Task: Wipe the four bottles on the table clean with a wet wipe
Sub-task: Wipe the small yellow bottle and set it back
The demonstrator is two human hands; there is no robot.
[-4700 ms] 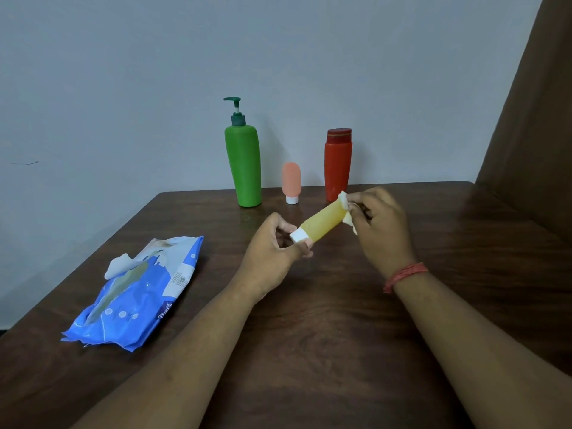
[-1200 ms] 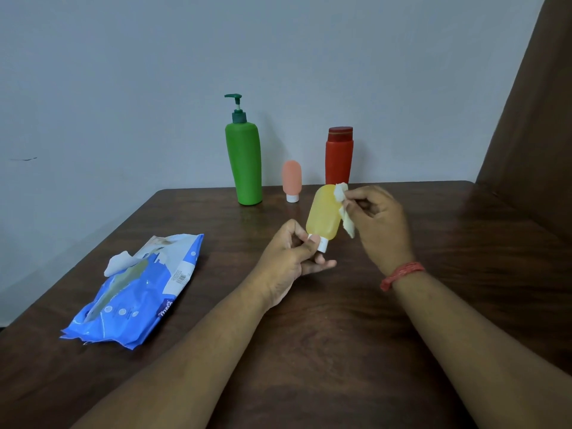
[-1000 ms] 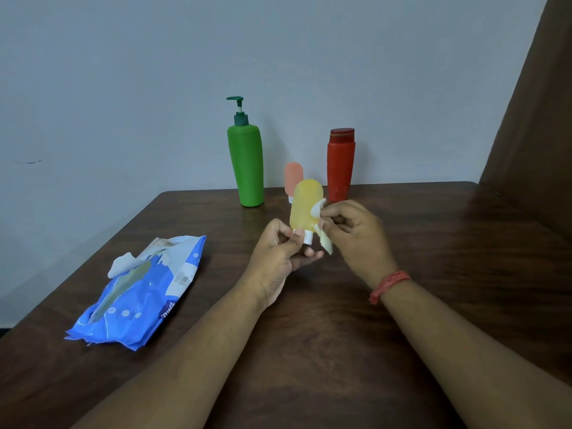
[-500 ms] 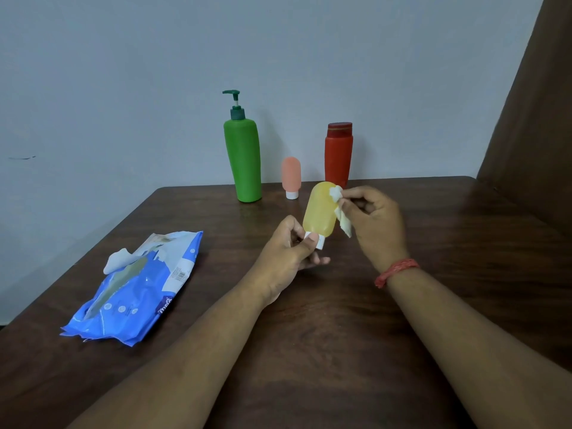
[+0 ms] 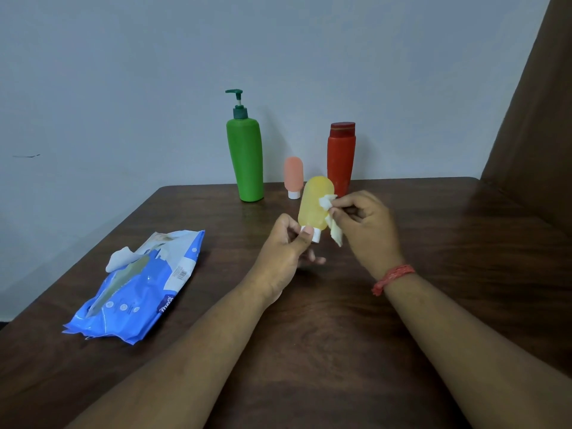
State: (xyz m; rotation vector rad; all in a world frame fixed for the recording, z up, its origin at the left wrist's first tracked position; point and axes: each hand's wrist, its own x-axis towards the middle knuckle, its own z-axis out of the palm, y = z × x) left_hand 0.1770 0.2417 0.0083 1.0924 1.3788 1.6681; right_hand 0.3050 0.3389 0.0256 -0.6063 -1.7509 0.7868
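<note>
Mid-frame, left hand [image 5: 286,243] pinches the yellow bottle [image 5: 315,204] by its cap; right hand [image 5: 365,226] pinches the wipe [image 5: 328,203] against it; three bottles probably remain.

Two bare forearms are seen, entering from 6 o'clock; no sleeves are visible on either. A red braided thread band [image 5: 392,277] is worn at the right wrist. Left hand [image 5: 286,255] and right hand [image 5: 366,226] are ungloved.
</note>
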